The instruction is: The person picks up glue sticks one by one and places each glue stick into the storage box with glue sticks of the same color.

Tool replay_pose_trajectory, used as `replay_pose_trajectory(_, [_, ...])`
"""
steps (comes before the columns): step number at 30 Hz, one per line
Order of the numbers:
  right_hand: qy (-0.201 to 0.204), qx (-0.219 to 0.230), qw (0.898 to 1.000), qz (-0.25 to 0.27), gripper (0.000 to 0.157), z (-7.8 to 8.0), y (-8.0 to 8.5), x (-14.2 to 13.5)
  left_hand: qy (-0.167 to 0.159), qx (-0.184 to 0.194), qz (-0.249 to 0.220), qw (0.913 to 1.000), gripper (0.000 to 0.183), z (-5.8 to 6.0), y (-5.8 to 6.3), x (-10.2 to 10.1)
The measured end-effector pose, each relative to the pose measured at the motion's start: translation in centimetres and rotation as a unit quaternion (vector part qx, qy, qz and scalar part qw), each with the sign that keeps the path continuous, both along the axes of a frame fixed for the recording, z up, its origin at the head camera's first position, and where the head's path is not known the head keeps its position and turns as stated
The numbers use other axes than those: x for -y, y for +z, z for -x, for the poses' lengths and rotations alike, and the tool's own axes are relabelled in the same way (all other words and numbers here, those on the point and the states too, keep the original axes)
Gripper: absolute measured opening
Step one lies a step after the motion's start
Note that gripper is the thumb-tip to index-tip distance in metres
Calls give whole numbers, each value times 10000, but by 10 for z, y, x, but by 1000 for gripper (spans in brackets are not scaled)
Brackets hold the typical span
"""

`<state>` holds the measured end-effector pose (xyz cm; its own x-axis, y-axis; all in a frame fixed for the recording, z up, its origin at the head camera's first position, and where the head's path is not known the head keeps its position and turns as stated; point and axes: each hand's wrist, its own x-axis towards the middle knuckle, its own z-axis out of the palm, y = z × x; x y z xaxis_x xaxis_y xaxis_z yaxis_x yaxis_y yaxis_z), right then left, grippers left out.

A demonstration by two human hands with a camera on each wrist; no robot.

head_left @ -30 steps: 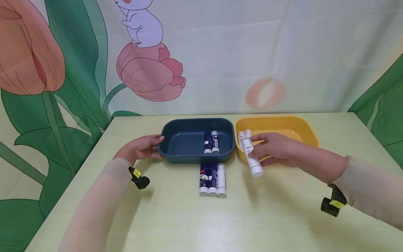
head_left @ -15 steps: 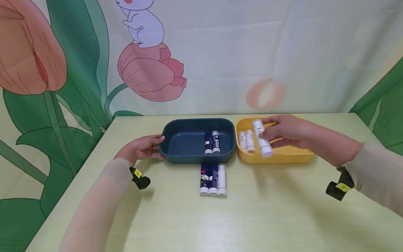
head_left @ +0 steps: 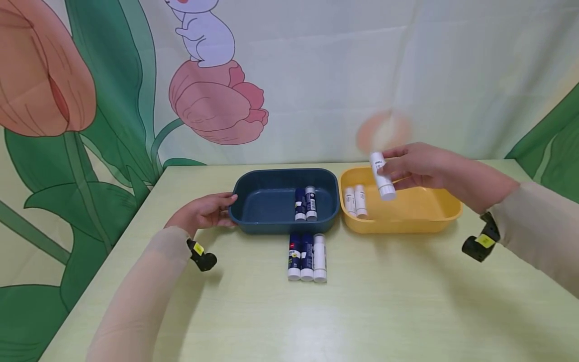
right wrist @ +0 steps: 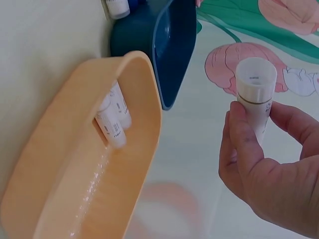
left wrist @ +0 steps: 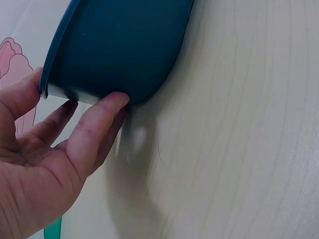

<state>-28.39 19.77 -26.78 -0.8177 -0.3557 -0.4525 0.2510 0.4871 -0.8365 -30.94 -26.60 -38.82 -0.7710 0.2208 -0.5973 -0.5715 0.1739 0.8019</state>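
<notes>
My right hand (head_left: 418, 166) pinches a white glue stick (head_left: 382, 177) between thumb and fingers, tilted above the yellow bin (head_left: 407, 226). In the right wrist view, the held glue stick's translucent cap end (right wrist: 255, 77) points up past the fingertips. Inside the yellow bin, two white glue sticks (head_left: 360, 202) lie side by side at its left end. My left hand (head_left: 205, 211) holds the left end of the dark blue bin (head_left: 271, 229). In the left wrist view, a digit reaches the bin's rim (left wrist: 46, 82) while other fingertips (left wrist: 117, 99) press its outer wall.
Two navy glue sticks (head_left: 310, 203) lie in the blue bin's right part. In front of it, two navy glue sticks (head_left: 300, 256) and a white glue stick (head_left: 319, 259) lie in a row on the pale table (head_left: 253, 322). A printed curtain (head_left: 316, 100) hangs behind.
My right hand has carried the white glue stick up, back and slightly right, from the yellow bin's front left to above its interior. The left hand stays on the blue bin.
</notes>
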Motion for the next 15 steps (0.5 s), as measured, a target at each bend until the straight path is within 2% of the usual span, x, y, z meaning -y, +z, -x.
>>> replay_pose_trajectory(6, [-19,12,10000,-22,69,12,7,0,26,5,-39,10000,66,1,-2,1])
replay_pose_trajectory(15, [-61,257,9996,-57,73,33,13,-5,8,-24,0,10000,66,1,-3,2])
